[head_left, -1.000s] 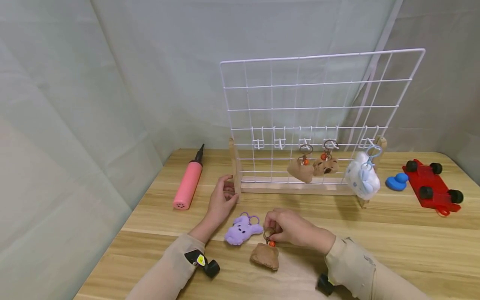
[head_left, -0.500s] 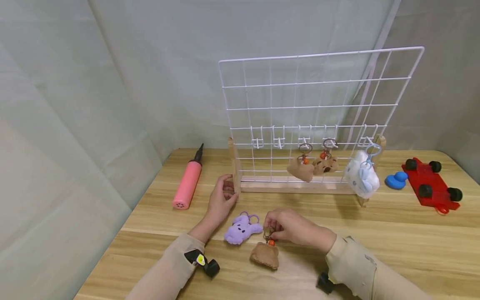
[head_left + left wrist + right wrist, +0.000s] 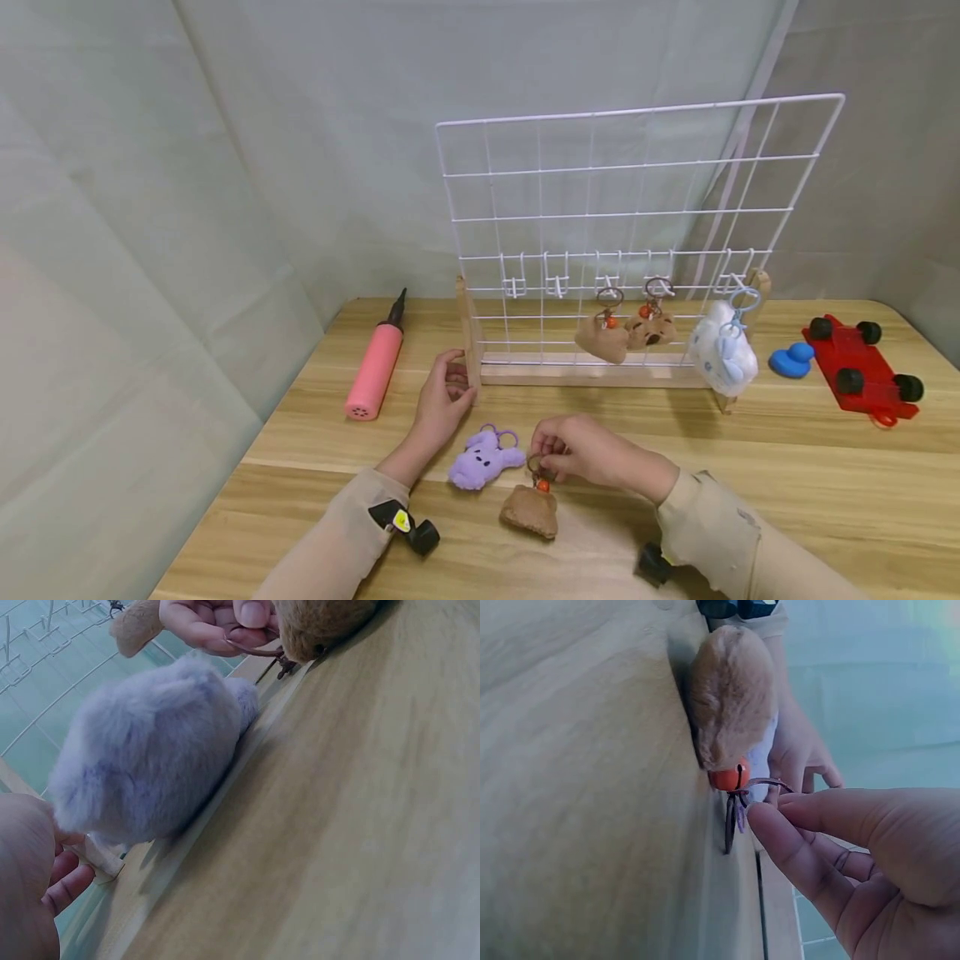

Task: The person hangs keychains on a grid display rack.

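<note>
My right hand (image 3: 581,450) pinches the metal ring of a brown plush bear keychain (image 3: 530,510) between thumb and finger. An orange bell (image 3: 731,776) hangs by the ring, and the plush lies on the table. Beside it rests a purple plush keychain (image 3: 483,460) with purple rings. My left hand (image 3: 442,400) holds the left wooden foot (image 3: 470,342) of a white wire grid rack (image 3: 615,215). From its hooks hang two brown plush keychains, one plain side out (image 3: 602,340) and one with a face (image 3: 651,331), plus a white-and-blue plush keychain (image 3: 723,350) at the right.
Two hooks at the rack's left, including the outermost hook (image 3: 513,286), bear nothing. A pink hand pump (image 3: 375,371) lies left of the rack. To the right are a blue duck (image 3: 792,361) and a red toy car chassis (image 3: 858,367) with black wheels. Curtains hang behind the table.
The right hand has shifted very slightly at the bear keychain's ring, its thumb moving a little. The left hand and the plush toys stay in place.
</note>
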A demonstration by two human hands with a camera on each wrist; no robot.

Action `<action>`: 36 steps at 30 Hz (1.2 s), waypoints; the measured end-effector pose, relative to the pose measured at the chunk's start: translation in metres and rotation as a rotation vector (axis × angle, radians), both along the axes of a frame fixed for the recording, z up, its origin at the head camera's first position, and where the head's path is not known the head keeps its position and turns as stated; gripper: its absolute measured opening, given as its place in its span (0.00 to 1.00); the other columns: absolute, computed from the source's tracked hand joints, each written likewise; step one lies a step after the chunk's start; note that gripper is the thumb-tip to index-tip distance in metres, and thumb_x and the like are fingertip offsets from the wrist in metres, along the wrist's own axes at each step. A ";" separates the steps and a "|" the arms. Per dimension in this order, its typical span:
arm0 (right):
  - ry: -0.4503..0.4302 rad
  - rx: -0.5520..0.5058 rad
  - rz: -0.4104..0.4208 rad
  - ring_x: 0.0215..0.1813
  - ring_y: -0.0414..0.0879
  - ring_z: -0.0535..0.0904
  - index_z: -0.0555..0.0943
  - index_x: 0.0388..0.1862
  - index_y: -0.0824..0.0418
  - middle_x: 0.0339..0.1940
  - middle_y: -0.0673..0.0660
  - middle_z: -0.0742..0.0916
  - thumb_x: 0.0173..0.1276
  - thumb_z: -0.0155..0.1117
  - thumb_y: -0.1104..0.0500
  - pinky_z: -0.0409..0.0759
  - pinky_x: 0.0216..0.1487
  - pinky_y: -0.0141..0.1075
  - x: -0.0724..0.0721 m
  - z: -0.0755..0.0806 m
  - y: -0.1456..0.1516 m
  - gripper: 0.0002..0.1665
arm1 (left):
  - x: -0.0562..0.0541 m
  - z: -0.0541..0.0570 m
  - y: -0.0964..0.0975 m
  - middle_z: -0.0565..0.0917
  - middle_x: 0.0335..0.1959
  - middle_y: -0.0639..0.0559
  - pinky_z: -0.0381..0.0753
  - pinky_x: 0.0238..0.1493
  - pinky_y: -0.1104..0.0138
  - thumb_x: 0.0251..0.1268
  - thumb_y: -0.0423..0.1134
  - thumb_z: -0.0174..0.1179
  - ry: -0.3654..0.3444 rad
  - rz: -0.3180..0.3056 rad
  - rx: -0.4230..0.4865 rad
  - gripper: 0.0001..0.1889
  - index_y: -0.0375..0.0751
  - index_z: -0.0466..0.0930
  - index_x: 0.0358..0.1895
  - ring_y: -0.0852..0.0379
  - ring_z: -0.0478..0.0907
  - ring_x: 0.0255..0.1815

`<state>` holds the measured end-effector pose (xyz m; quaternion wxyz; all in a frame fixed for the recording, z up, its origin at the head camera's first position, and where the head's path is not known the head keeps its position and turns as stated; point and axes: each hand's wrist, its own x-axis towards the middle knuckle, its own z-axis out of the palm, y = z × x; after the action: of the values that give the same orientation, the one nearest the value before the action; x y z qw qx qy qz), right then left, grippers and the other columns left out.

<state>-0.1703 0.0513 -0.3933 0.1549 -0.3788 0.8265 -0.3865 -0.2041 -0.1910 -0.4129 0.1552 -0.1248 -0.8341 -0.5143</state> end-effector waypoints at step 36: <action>0.157 -0.099 -0.006 0.28 0.40 0.83 0.79 0.36 0.69 0.30 0.62 0.87 0.64 0.59 0.72 0.84 0.29 0.29 0.001 0.052 0.012 0.03 | 0.012 0.016 0.004 0.77 0.45 0.28 0.83 0.41 0.61 0.55 0.17 0.59 -0.004 -0.004 -0.003 0.28 0.26 0.63 0.61 0.36 0.78 0.45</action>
<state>-0.1698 0.0632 -0.3416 0.0696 -0.4124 0.8173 -0.3963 -0.1922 -0.1869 -0.3970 0.1522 -0.1255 -0.8351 -0.5135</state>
